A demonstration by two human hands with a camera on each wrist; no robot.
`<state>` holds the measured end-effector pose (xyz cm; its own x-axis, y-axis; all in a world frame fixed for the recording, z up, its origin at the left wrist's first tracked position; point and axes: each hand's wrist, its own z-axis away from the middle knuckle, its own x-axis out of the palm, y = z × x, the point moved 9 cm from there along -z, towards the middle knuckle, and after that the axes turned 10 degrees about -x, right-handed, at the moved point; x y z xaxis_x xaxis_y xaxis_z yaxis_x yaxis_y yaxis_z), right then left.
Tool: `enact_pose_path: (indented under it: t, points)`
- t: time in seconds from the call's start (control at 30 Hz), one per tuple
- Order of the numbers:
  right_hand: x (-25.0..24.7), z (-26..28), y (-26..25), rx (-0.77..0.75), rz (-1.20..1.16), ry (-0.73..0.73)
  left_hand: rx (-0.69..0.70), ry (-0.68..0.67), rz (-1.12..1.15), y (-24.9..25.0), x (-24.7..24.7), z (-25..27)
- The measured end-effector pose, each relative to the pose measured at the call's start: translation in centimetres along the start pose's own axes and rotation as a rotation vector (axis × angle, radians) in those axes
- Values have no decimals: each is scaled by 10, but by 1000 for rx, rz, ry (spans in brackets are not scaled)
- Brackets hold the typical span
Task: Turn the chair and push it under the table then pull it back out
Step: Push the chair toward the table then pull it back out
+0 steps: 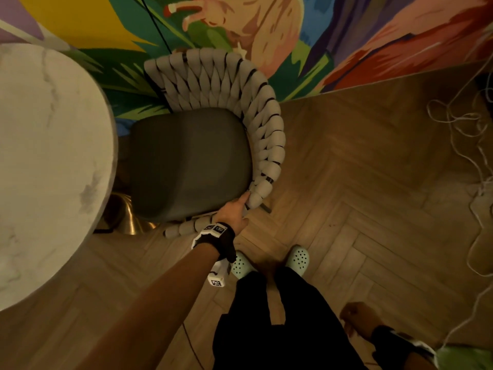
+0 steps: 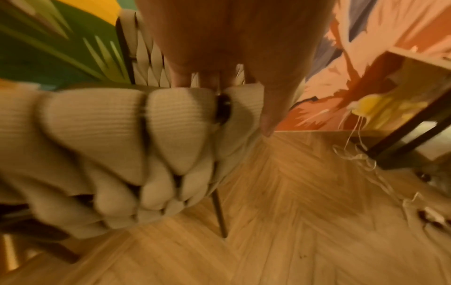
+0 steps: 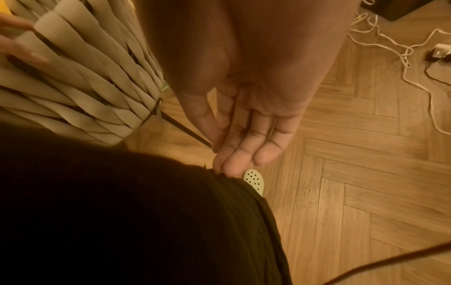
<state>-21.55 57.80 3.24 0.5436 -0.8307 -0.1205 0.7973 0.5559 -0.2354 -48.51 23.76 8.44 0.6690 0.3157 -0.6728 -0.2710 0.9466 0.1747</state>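
Observation:
The chair has a dark grey seat and a curved backrest woven from thick beige straps. It stands on the wood floor beside the round white marble table, its seat front facing the table edge. My left hand grips the near end of the backrest rim. In the left wrist view the fingers curl over the rim and the thumb lies on its outer side. My right hand hangs by my thigh, palm open and fingers straight, holding nothing.
The table's brass base stands just left of the seat. A painted mural wall runs behind the chair. White cables trail over the floor at right, near a dark-framed shelf. My feet in pale clogs stand behind the chair.

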Motion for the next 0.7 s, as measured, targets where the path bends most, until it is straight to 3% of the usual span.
enact_pose_path:
  t: [0.13, 0.27, 0.5, 0.7]
  points:
    - [-13, 4, 7, -19, 1, -3, -30, 29, -32, 25, -10, -17]
    - [-26, 6, 21, -8, -17, -15, -76, 41, -33, 19, -7, -24]
    - [-44, 5, 23, -22, 17, 2, -50, 82, -10, 25, -8, -6]
    - [-56, 2, 13, -66, 17, 33, -13, 77, 99, 98, -45, -45]
